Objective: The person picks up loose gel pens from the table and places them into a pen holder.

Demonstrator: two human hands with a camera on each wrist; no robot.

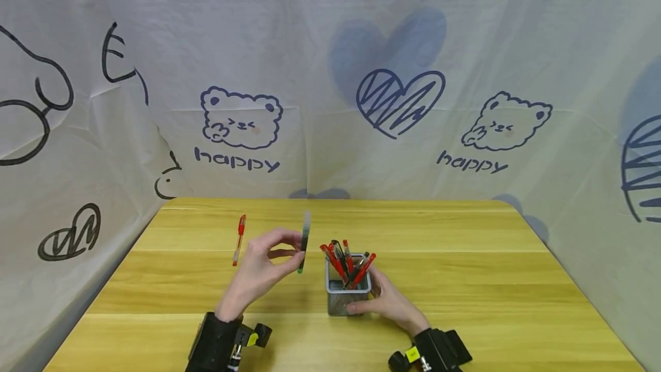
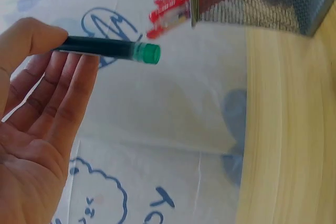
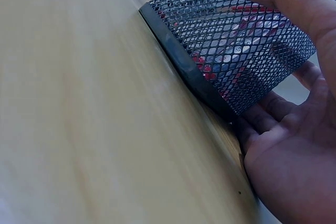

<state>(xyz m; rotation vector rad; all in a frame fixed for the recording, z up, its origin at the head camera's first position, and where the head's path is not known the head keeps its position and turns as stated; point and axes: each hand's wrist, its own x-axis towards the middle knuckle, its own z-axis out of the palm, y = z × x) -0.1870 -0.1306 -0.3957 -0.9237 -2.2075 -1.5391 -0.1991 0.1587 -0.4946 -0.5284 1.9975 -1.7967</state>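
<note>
Between thumb and fingers, my left hand (image 1: 260, 268) pinches a green pen (image 1: 304, 244) above the table, left of the pen holder. The pen (image 2: 107, 47) stands nearly upright in the head view, its bright green end downward and a pale translucent part on top. My right hand (image 1: 392, 303) grips the square metal-mesh pen holder (image 1: 341, 303) from its right side, thumb across the front. Several red and dark pens (image 1: 338, 263) lean inside the holder. In the right wrist view, the holder (image 3: 226, 35) rests on the table with pens showing through its mesh.
A red pen (image 1: 239, 240) lies on the wooden table (image 1: 465, 280), left of and beyond my left hand. A pale cloth (image 1: 320, 131) with drawn hearts and bears hangs behind the table and along its sides.
</note>
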